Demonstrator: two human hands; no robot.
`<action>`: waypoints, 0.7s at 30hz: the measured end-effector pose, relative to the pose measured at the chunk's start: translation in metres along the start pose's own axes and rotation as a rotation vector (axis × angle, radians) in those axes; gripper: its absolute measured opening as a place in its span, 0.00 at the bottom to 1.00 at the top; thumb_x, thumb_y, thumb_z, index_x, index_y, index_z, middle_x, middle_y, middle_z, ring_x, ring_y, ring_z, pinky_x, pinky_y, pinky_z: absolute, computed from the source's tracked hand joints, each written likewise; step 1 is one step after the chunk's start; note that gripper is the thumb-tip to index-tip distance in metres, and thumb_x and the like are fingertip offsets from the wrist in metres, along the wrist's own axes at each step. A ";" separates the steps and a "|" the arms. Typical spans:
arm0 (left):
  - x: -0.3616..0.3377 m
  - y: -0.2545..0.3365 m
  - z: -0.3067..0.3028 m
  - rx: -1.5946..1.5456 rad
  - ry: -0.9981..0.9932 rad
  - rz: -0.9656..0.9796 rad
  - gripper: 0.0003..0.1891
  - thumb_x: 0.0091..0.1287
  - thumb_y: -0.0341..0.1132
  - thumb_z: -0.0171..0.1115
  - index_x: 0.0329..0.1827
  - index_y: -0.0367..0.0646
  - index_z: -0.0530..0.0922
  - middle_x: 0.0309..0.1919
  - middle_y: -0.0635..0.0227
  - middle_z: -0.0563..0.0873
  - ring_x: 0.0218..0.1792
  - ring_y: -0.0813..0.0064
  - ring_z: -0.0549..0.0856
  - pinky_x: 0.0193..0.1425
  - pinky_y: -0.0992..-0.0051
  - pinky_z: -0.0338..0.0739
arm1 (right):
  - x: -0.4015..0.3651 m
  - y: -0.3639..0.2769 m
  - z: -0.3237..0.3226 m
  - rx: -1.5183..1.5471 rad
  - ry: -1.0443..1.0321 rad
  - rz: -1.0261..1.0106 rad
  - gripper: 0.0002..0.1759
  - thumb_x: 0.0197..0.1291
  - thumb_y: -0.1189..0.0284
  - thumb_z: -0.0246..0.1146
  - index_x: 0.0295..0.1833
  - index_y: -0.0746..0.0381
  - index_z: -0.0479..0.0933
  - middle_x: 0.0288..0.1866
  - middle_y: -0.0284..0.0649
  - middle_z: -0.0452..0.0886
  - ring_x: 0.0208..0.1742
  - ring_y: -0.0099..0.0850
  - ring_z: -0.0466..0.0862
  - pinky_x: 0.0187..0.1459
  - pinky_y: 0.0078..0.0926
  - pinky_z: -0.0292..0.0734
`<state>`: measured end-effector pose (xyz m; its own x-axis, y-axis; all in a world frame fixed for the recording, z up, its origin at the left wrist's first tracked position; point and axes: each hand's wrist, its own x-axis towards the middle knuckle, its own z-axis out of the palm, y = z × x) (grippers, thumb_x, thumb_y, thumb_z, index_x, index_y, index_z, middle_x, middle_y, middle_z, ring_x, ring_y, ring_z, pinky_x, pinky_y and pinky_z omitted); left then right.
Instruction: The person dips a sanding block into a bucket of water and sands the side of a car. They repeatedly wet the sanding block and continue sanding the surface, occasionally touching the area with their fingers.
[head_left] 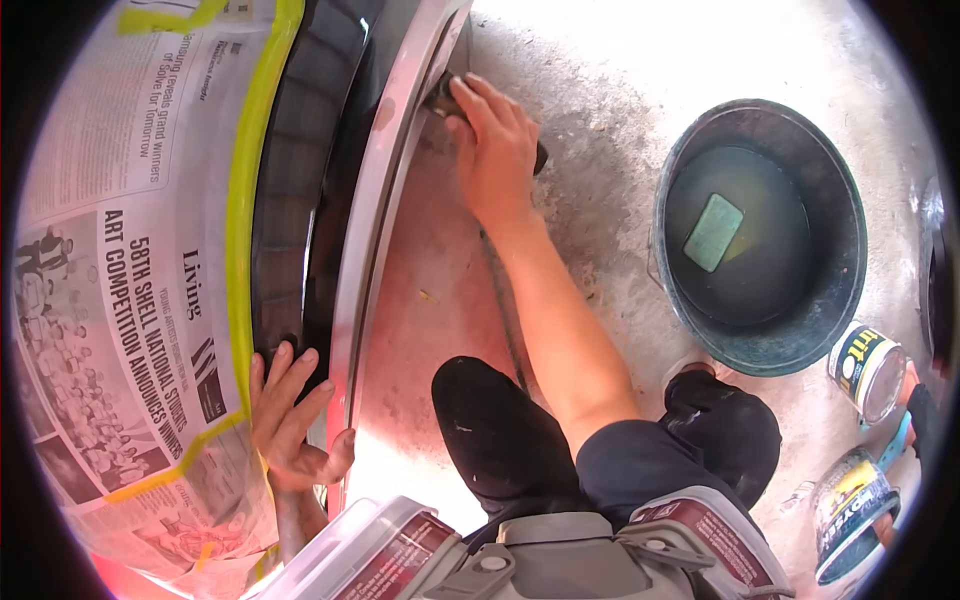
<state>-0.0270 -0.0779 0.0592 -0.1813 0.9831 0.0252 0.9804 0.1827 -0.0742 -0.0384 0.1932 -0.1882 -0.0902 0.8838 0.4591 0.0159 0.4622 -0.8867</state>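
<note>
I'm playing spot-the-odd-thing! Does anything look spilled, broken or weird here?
Yes, the pale edge has a dull brownish spot, unlike the colour around it, near the right hand. The water in the bucket looks cloudy, around a green block. I see no clear spill.

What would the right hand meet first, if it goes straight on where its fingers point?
The right hand, with its dark object, would probably meet the pale panel edge first; depth is unclear.

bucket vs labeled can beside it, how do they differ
The bucket is larger than the can. The bucket is plain and dark; the can has a printed label. The bucket shows murky water and a green block inside, the can only a round end. Both are round.
</note>
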 end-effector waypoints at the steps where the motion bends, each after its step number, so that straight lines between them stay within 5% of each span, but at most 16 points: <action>1: -0.001 -0.001 0.000 0.005 -0.005 0.005 0.21 0.64 0.49 0.69 0.50 0.41 0.86 0.60 0.47 0.87 0.69 0.42 0.80 0.79 0.42 0.60 | 0.003 0.003 0.001 -0.002 0.024 -0.025 0.22 0.65 0.73 0.67 0.64 0.55 0.82 0.64 0.39 0.84 0.62 0.43 0.82 0.64 0.42 0.71; 21: -0.001 0.001 0.000 0.025 -0.016 -0.011 0.21 0.64 0.49 0.68 0.50 0.40 0.86 0.59 0.48 0.87 0.70 0.43 0.80 0.79 0.43 0.59 | 0.011 0.004 0.004 0.028 0.055 -0.036 0.22 0.61 0.74 0.69 0.62 0.54 0.83 0.64 0.37 0.85 0.62 0.42 0.82 0.60 0.41 0.72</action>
<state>-0.0262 -0.0790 0.0595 -0.1934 0.9811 0.0101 0.9761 0.1934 -0.0987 -0.0436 0.2044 -0.1865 -0.0354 0.8696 0.4925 -0.0141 0.4923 -0.8703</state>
